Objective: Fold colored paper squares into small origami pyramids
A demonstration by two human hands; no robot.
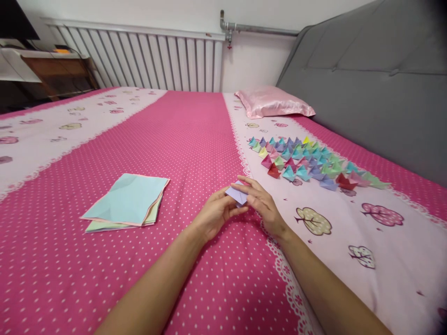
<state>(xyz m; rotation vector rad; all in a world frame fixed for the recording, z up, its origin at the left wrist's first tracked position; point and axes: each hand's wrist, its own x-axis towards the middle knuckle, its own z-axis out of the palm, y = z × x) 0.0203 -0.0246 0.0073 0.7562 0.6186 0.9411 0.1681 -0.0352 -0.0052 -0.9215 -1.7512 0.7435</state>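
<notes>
A small folded piece of lavender paper is held between my two hands, above the pink bed cover. My left hand grips its left and lower side, with the thumb and fingers closed on it. From the right, my right hand pinches the same paper, its fingers over the top and right edge. Parts of the paper are hidden behind the fingers. To the left lies a stack of square paper sheets, light blue on top with pink and green edges below. Several folded paper boats stand in rows at the right.
The bed cover has pink dotted and pale tree-printed bands. A pink pillow rests at the far right, against a grey padded headboard. Behind the bed are a white radiator and a pipe. A wooden desk stands far left.
</notes>
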